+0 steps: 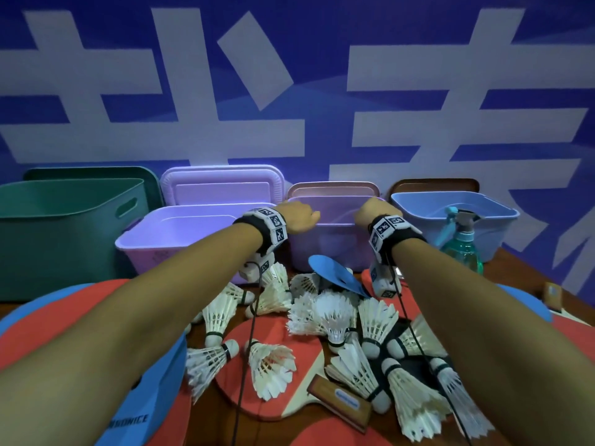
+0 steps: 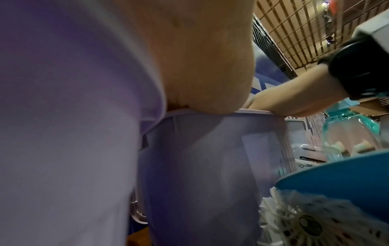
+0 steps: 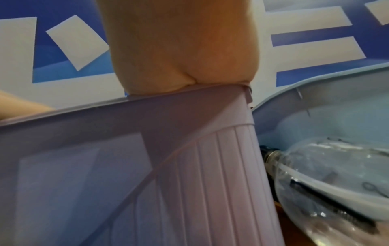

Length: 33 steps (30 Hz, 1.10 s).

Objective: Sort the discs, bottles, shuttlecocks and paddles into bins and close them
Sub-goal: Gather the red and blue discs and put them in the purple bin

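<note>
Both hands hold the near rim of a lilac bin point(image 1: 335, 243) in the middle of the row. My left hand point(image 1: 301, 217) grips the rim's left part and my right hand point(image 1: 370, 212) its right part. The fingers curl over the edge and are hidden inside. In the wrist views each palm sits on that rim: left hand point(image 2: 189, 66), right hand point(image 3: 183, 58), lilac bin point(image 2: 200, 166) point(image 3: 84, 149). Several white shuttlecocks point(image 1: 335, 320) lie heaped on red paddles point(image 1: 273, 342) below my arms. A small blue disc point(image 1: 335, 275) leans against the bin's front.
A green bin point(image 1: 64, 226) and a purple bin point(image 1: 180, 239) stand to the left, a light blue bin point(image 1: 450, 207) to the right. Lids lean behind them against the wall. A teal spray bottle point(image 1: 462, 243) stands before the blue bin. Large red and blue discs point(image 1: 151, 381) lie lower left.
</note>
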Available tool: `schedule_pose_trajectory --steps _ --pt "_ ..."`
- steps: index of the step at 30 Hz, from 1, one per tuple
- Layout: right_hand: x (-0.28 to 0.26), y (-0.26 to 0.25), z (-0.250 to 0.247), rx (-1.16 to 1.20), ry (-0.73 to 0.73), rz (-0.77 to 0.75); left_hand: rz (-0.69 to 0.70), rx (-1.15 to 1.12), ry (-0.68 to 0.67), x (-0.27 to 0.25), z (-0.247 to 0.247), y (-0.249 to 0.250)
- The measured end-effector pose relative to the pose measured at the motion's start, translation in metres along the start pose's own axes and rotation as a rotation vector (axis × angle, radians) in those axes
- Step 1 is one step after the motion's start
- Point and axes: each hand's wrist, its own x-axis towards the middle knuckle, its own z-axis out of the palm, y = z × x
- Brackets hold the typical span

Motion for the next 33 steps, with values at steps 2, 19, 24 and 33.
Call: schedule_pose_trajectory --steps 2,19,24,33 --pt "0.0 -0.002 0.0 -0.012 -0.053 -0.015 -0.035 0.124 -0.032 0.001 0.0 0.003" --pt "-0.05 -0.007 -0.031 0.224 0.244 -0.343 0.146 0.142 0.281 -0.044 -0.042 0.017" --pt "-0.114 -0.024 -0.052 -0.001 -0.175 -0.576 0.099 0.098 0.298 -0.104 -0.068 0.022" --pt "-0.189 -0.036 -0.024 -0.412 -0.238 -0.482 -0.043 0.093 0.173 -0.208 -0.053 0.001"
